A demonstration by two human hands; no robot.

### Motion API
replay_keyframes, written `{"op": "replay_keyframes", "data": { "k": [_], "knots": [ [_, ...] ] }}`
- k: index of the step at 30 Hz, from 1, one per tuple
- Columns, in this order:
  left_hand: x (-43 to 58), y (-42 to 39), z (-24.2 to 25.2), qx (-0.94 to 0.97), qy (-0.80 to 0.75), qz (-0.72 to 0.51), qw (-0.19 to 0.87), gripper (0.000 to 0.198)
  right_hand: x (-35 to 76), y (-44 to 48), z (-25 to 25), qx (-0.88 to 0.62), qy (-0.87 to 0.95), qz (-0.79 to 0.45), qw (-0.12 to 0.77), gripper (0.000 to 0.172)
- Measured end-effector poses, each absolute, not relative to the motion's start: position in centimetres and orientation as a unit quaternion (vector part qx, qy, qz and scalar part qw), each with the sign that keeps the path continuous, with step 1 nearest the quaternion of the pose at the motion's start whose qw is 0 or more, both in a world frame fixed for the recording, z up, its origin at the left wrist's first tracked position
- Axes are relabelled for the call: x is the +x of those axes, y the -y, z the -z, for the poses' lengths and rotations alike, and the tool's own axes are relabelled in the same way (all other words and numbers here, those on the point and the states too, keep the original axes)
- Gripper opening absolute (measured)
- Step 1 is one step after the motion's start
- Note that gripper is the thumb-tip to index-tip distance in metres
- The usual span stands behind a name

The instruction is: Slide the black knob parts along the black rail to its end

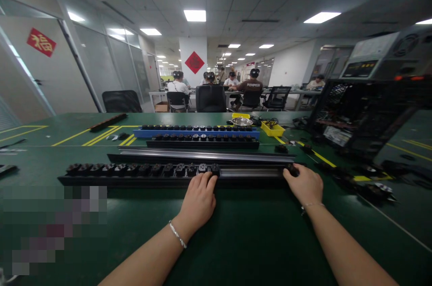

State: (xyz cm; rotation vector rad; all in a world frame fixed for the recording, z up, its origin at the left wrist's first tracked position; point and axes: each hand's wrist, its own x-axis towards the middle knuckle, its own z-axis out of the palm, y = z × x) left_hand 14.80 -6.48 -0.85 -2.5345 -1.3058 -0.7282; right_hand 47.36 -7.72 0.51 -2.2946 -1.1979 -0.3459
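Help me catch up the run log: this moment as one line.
left hand: at right end of parts row | right hand: holding dark part | near rail: partly filled, bare between hands

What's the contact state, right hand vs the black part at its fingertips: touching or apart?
Touching. The head view shows the right hand pinching the black part, with no visible gap between skin and part.

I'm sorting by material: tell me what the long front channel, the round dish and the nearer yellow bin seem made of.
Long front channel: probably metal, black outside; its exposed floor has a silvery sheen.
Round dish: likely polished metal, from its bright, silvery gleam.
Nearer yellow bin: apparently plain plastic, evenly coloured throughout.
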Motion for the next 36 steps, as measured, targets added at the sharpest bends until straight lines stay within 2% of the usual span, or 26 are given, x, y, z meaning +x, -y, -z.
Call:
{"op": "replay_keyframes", "data": {
  "k": [12, 21, 36],
  "knots": [
    [14.9, 6.4, 0.8, -0.854, 0.445, 0.248, 0.107, 0.050, 49.2, 7.8, -0.2, -0.851, 0.403, 0.070, 0.329, 0.050],
    [14.7, 6.4, 0.8, -0.857, 0.441, 0.246, 0.107, 0.052, 50.1, 7.8, -0.3, -0.874, 0.359, 0.032, 0.326, 0.055],
    [14.7, 6.4, 0.8, -0.859, 0.441, 0.241, 0.101, 0.051, 51.8, 8.0, -0.6, -0.879, 0.315, -0.002, 0.358, 0.049]
  ]
}}
